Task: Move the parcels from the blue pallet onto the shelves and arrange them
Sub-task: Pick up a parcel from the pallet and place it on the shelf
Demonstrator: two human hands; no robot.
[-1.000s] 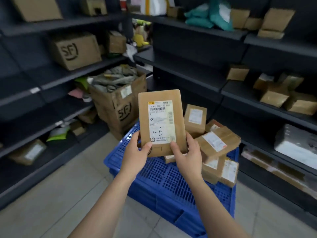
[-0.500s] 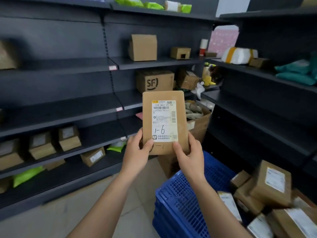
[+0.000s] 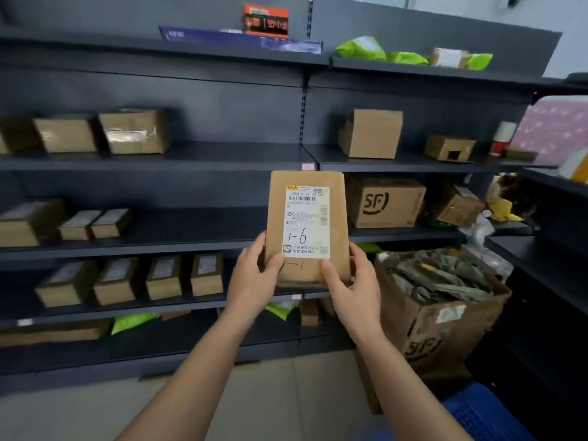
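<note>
I hold a flat brown parcel (image 3: 337,218) upright in front of me, its white label marked "1-6" facing me. My left hand (image 3: 254,278) grips its lower left edge, thumb on the front. My right hand (image 3: 353,281) grips the lower right edge the same way. Behind the parcel stand the dark shelves (image 3: 191,160), several levels high, with brown boxes in rows. Only a corner of the blue pallet (image 3: 483,412) shows at the bottom right; the parcels on it are out of view.
A large open SF carton (image 3: 445,326) full of grey-green bags stands on the floor at the right. An SF box (image 3: 385,202) sits on the middle shelf right of the parcel. Green bags (image 3: 362,47) lie on the top shelf. A side shelf unit (image 3: 553,249) runs along the right.
My view has turned left, away from the blue pallet and toward the shelves. Both hands keep the same hold on the parcel, which has risen slightly.
</note>
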